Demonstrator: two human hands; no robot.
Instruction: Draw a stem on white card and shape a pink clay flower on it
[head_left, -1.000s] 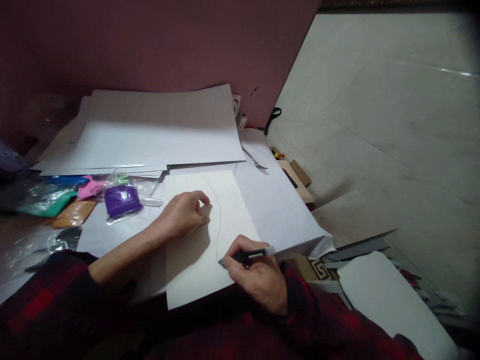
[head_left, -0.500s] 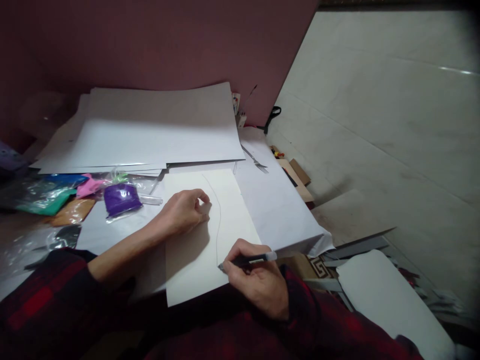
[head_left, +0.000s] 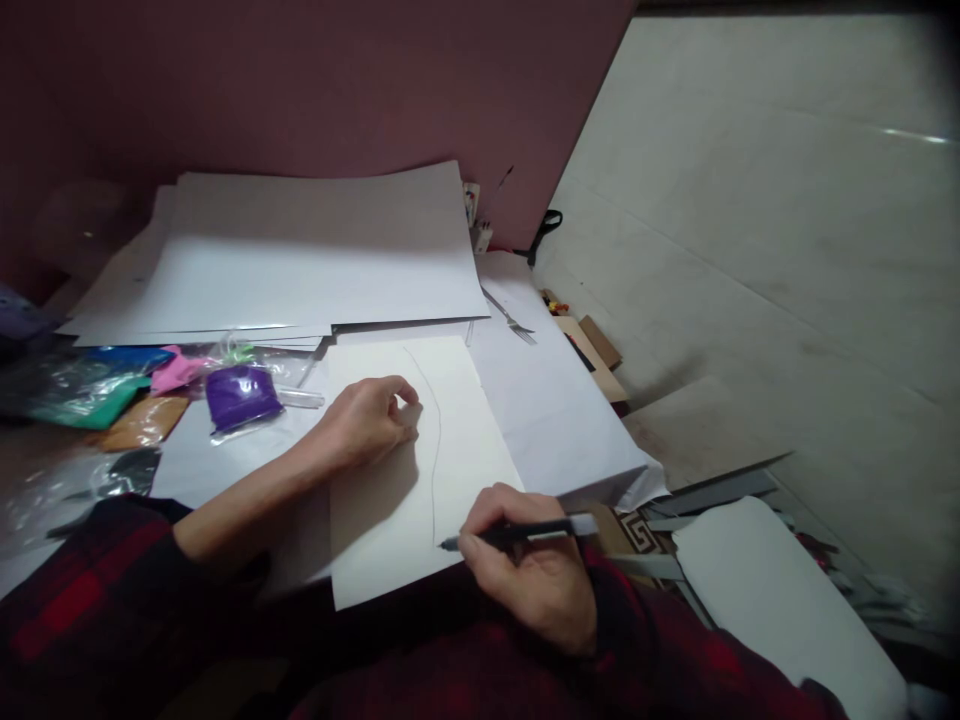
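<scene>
A person in a red and black checked shirt sits at a cluttered table, seen from above. The right hand (head_left: 536, 575) is closed around a dark pen (head_left: 517, 533), its tip resting on a white sheet of paper (head_left: 409, 480) near the sheet's lower edge, at the bottom end of a thin curved line (head_left: 436, 440) that runs down the page. The left hand (head_left: 367, 420) rests on the same sheet to the left of the line, fingers curled loosely inward with the thumb near the fingertips, holding nothing visible and pressing the paper flat. The sheet lies in front of the person, on top of larger white paper covering the table. Behind it sits a stack of large white sheets (head_left: 300, 260). To the left are small plastic bags of coloured material, including a purple bag (head_left: 241, 397), a pink one (head_left: 176, 370) and a green one (head_left: 97, 405). A fork (head_left: 512, 322) lies to the right of the stack, and black-handled scissors (head_left: 546, 228) rest near the wall.
</scene>
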